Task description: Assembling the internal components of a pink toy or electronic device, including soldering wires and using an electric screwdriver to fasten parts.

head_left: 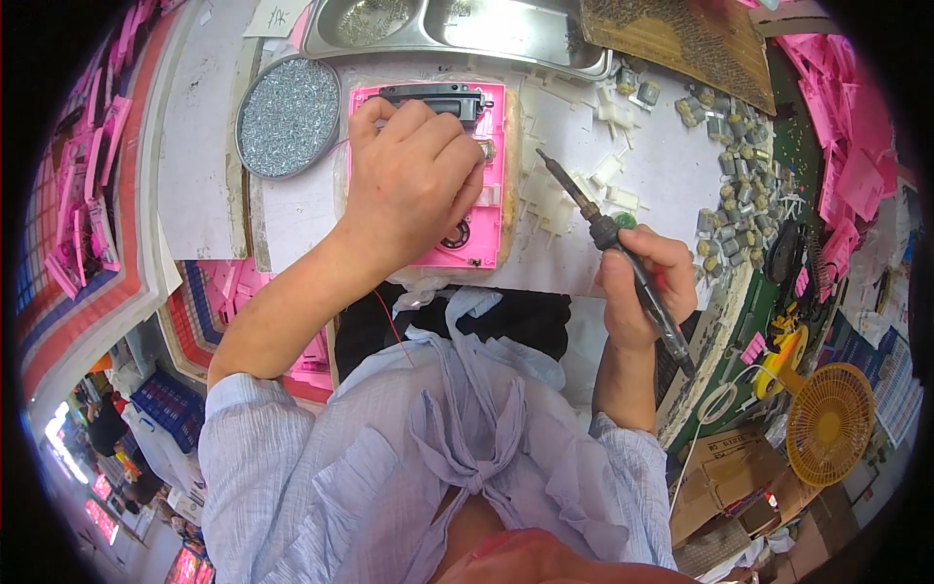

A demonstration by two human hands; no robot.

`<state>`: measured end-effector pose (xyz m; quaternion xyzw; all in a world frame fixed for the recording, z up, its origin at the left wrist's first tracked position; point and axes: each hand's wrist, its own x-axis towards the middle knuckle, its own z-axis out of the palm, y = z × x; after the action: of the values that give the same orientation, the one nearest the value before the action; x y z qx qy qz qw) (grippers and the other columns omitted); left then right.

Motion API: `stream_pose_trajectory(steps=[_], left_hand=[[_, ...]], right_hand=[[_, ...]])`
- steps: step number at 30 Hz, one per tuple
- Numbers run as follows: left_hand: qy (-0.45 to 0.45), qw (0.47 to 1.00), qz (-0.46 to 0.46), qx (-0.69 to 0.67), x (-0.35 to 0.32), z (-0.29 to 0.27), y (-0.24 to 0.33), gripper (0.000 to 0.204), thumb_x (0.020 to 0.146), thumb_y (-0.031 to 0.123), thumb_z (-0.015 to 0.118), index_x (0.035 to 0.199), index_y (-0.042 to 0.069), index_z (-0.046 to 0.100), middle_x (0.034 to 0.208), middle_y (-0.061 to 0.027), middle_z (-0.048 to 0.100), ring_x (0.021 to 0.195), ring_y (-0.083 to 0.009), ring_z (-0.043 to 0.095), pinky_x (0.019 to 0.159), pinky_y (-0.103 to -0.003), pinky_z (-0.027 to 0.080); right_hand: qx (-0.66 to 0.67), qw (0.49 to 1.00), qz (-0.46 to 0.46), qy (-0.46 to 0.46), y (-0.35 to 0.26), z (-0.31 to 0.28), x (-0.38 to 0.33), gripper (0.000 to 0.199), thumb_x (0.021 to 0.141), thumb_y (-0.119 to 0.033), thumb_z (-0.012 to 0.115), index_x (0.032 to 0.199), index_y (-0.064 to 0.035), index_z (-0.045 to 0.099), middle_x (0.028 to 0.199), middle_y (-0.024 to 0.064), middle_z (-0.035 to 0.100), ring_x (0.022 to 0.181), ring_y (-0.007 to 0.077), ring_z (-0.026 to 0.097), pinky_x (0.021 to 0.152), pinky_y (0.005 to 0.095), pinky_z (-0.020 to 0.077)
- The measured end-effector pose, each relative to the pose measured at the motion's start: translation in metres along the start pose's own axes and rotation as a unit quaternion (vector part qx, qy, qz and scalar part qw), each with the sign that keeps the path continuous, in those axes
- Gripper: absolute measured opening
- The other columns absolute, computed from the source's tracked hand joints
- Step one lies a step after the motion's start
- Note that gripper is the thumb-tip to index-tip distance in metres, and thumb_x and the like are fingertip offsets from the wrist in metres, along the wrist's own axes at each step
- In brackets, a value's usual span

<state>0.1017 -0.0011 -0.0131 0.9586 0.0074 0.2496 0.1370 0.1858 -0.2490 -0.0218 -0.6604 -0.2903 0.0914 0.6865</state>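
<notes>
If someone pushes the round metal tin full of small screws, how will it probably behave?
The round tin looks heavy for its size, since silvery screws fill it nearly to the rim. It sits flat and shallow on the table, so it would probably slide rather than tip. A sharp push might spill loose screws, as no lid covers them.

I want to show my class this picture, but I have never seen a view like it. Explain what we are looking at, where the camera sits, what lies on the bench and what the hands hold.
There is no machine here: a person works with two bare hands. The one picture comes from a wide camera worn on the head, looking down, so straight edges bend near the rim. The left hand presses on a flat pink plastic panel lying on the white bench top. The right hand grips a soldering iron, its tip raised above the bench beside the panel. Nearby are a round dish of small metal bits, white plastic pieces, small grey metal parts, a steel tray and a yellow fan.
</notes>
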Motion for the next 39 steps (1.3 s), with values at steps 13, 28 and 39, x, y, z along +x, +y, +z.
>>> stream_pose_trajectory(steps=[13, 28, 39], left_hand=[[0.004, 1.000, 0.003, -0.001, -0.002, 0.001, -0.002, 0.015, 0.077, 0.016, 0.079, 0.084, 0.015, 0.066, 0.082, 0.0005, 0.060, 0.084, -0.0214, 0.058, 0.087, -0.042, 0.033], [-0.082, 0.990, -0.109, 0.019, -0.045, -0.052, -0.052, 0.032, 0.084, 0.023, 0.078, 0.109, 0.008, 0.066, 0.099, -0.0080, 0.069, 0.095, -0.0305, 0.065, 0.083, -0.043, 0.047], [0.056, 0.988, -0.099, -0.100, -0.028, -0.048, -0.046, 0.011, 0.085, 0.010, 0.078, 0.094, 0.005, 0.074, 0.093, -0.0092, 0.072, 0.082, -0.0256, 0.070, 0.070, -0.035, 0.055]], right_hand=[[-0.009, 1.000, -0.004, -0.003, -0.001, 0.006, 0.004, 0.028, 0.085, -0.001, 0.081, 0.109, 0.0015, 0.065, 0.076, 0.0035, 0.061, 0.063, 0.0063, 0.049, 0.057, 0.0205, 0.0364], [-0.021, 1.000, 0.009, 0.008, 0.005, 0.008, 0.007, 0.027, 0.085, 0.003, 0.079, 0.107, 0.0038, 0.064, 0.084, 0.0071, 0.064, 0.069, 0.0072, 0.052, 0.063, 0.0202, 0.0399], [-0.004, 1.000, -0.009, 0.021, -0.008, 0.022, 0.019, 0.027, 0.090, -0.002, 0.074, 0.113, 0.0043, 0.062, 0.086, 0.0108, 0.067, 0.066, 0.0110, 0.060, 0.061, 0.0217, 0.0479]])
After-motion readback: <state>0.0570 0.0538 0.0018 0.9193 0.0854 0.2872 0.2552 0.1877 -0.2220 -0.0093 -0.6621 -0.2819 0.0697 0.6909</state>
